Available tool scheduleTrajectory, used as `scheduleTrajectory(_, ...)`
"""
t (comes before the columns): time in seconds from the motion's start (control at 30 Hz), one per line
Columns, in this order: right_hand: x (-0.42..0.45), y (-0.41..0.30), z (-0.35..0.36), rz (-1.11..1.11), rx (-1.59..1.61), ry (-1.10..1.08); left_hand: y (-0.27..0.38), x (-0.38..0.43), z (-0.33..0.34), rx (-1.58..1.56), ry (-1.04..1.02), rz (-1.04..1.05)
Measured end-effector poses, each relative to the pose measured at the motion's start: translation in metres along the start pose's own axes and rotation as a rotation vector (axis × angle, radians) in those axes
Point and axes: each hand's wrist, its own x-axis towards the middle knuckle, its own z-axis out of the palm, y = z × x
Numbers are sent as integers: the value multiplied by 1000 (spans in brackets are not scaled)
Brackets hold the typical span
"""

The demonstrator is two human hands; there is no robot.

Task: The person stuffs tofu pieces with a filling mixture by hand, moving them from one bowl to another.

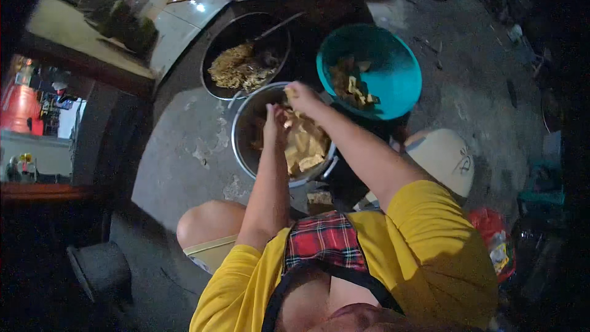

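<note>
A metal pot (236,136) with side handles stands on the floor before me, holding pale yellowish pieces of food (304,145), some in liquid. My left hand (275,117) is over the inside of the pot, its thumb pointing up; whether it holds anything is unclear. At the far rim, my right hand (299,97) is closed around a small yellowish piece (290,92). Past the pot to the left is a wide dark pan (276,73) with shredded brownish food (239,69) and a long-handled utensil (279,26). A turquoise basin (396,83) at the right holds darker and yellow pieces (357,90).
Grey concrete floor (184,147) surrounds the vessels. A dark bucket-like container (103,272) is at the lower left. Wooden furniture (50,191) lies along the left side. A red plastic bag or packet (488,226) is at the right, and a small block (320,197) sits just below the pot.
</note>
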Motion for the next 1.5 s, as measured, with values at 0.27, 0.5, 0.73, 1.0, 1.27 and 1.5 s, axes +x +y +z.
scheduleTrajectory(0.27,-2,54,-115,40,-452,430,-54,-16,-17,1342,49,-10)
scheduleTrajectory(0.5,-3,169,-164,454,-911,-194,-74,-14,-4,1615,-231,89)
scheduleTrajectory(0.73,-12,76,-126,578,-715,-184,-74,-19,-41,1945,-242,15)
scheduleTrajectory(1.0,-5,72,-138,174,-704,305,-29,-20,-1,1710,-123,-149)
scheduleTrajectory(1.27,10,23,-86,-164,-505,367,-15,-16,-36,437,198,-23)
scheduleTrajectory(1.5,18,31,-59,-290,-288,133,13,-43,13,119,205,-201)
